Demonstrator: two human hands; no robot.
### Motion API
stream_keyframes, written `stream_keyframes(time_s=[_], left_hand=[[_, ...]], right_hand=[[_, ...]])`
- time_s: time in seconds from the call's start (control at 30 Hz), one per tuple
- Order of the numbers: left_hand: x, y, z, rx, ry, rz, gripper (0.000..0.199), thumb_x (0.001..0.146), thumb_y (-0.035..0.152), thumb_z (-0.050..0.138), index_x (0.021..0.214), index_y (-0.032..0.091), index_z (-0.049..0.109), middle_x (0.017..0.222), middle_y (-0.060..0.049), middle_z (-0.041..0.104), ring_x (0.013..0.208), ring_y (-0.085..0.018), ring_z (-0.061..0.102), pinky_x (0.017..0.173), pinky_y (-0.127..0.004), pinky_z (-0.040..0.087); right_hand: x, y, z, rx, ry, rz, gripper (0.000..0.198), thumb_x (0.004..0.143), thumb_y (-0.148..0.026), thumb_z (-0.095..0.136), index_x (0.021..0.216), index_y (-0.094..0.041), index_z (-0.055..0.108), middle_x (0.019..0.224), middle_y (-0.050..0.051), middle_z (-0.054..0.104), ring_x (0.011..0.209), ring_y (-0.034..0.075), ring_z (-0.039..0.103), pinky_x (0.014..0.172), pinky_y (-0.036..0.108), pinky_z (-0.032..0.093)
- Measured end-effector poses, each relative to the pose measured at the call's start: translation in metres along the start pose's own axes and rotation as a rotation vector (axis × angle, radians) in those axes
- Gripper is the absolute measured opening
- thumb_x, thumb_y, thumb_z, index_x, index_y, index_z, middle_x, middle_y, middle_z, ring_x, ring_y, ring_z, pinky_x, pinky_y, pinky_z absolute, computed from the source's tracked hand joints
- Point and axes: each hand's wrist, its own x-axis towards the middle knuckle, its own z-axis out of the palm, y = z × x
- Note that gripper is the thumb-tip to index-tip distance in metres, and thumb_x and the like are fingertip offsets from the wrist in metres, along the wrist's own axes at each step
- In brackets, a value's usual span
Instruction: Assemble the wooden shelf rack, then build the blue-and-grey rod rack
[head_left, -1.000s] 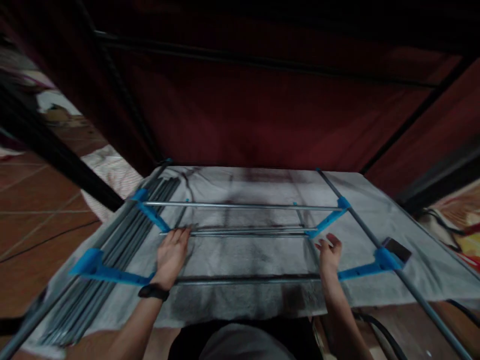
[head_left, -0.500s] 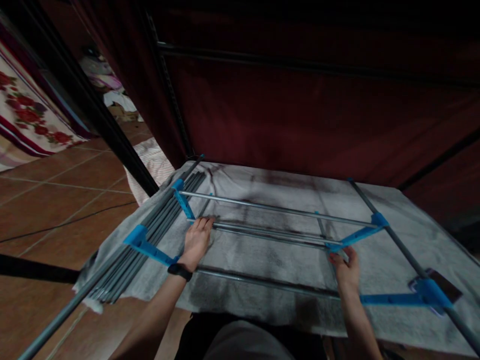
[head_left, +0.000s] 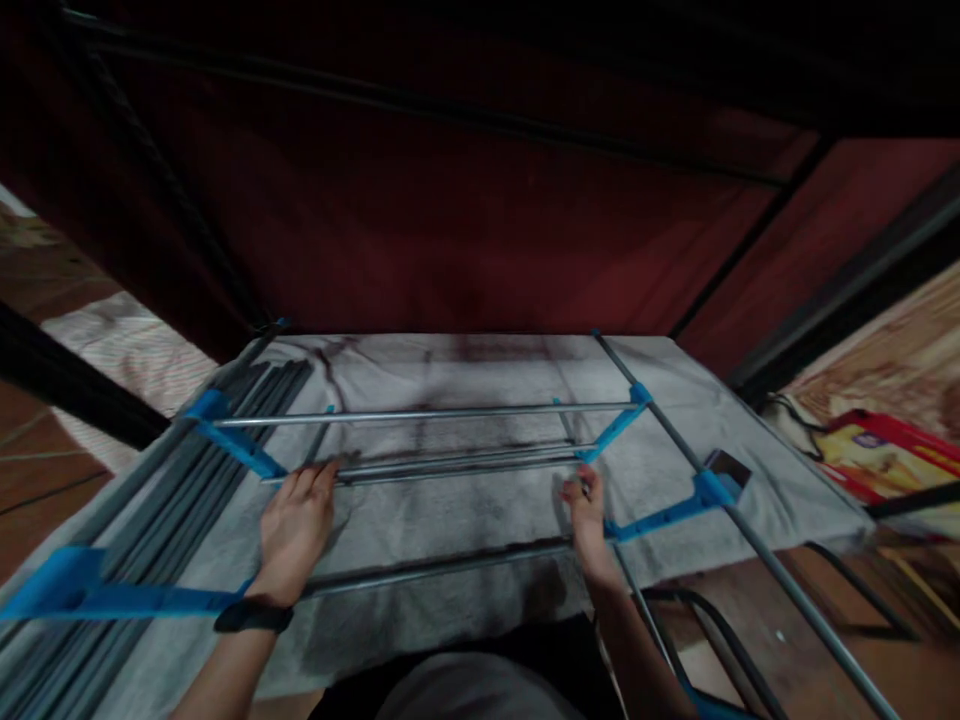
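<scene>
A rack frame of grey metal tubes with blue plastic brackets lies across a cloth-covered table. My left hand (head_left: 298, 520), with a dark band on the wrist, curls its fingers over the left end of the middle metal tubes (head_left: 457, 463). Its thumb is hidden. Just below the inner end of the right rear blue bracket (head_left: 616, 432), my right hand (head_left: 586, 510) has its fingers curled together, a little apart from the bracket. Whatever is between those fingertips is too small to make out. Nearer me, another tube (head_left: 442, 568) runs between the front brackets (head_left: 667, 515).
Several loose grey tubes (head_left: 217, 490) lie bundled at the table's left. A dark small box (head_left: 727, 470) rests beside the right side tube. Dark red fabric (head_left: 465, 230) hangs behind the table (head_left: 480, 370). A red and yellow package (head_left: 889, 455) is at far right.
The view has turned to the right. My right hand has come away from the blue bracket's end, slightly toward me, with its fingers drawn together. My left hand stays at the tubes' left end.
</scene>
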Motion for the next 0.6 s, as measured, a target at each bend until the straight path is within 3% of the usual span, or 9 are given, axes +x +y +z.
stream_keyframes(time_s=[0.1,0.33,0.5,0.6], left_hand=[[0.002,-0.001,-0.001,0.007,-0.001,0.017,0.039,0.096,0.022,0.034,0.126,0.013,0.059,0.111,-0.012,0.065,0.108,-0.029,0.054,0.084,-0.039,0.048],[-0.001,-0.001,0.000,0.039,0.038,0.045,0.040,0.097,0.022,0.032,0.127,0.013,0.057,0.106,-0.012,0.064,0.105,-0.031,0.055,0.077,-0.039,0.048],[-0.002,-0.002,0.005,0.032,0.030,0.037,0.039,0.096,0.021,0.034,0.127,0.014,0.056,0.108,-0.012,0.065,0.107,-0.030,0.055,0.081,-0.040,0.048],[0.000,0.000,0.005,-0.016,0.016,0.006,0.039,0.096,0.022,0.035,0.128,0.014,0.057,0.112,-0.012,0.065,0.108,-0.029,0.055,0.082,-0.040,0.049]], right_hand=[[-0.019,-0.009,0.019,0.107,-0.190,0.136,0.027,0.065,-0.029,0.072,0.091,-0.025,0.064,0.090,-0.001,0.068,0.073,0.013,0.062,0.064,0.023,0.053],[-0.026,-0.042,0.057,0.385,-0.427,0.357,0.013,0.072,-0.026,0.071,0.084,-0.025,0.067,0.088,0.000,0.073,0.086,0.018,0.067,0.076,0.030,0.055],[-0.040,-0.041,0.094,0.499,-0.634,0.570,0.016,0.075,-0.020,0.068,0.091,-0.021,0.070,0.095,0.003,0.075,0.084,0.015,0.069,0.082,0.030,0.056],[-0.051,-0.034,0.112,0.492,-0.688,0.615,0.012,0.079,-0.022,0.069,0.091,-0.019,0.071,0.094,0.003,0.075,0.085,0.014,0.070,0.083,0.027,0.057]])
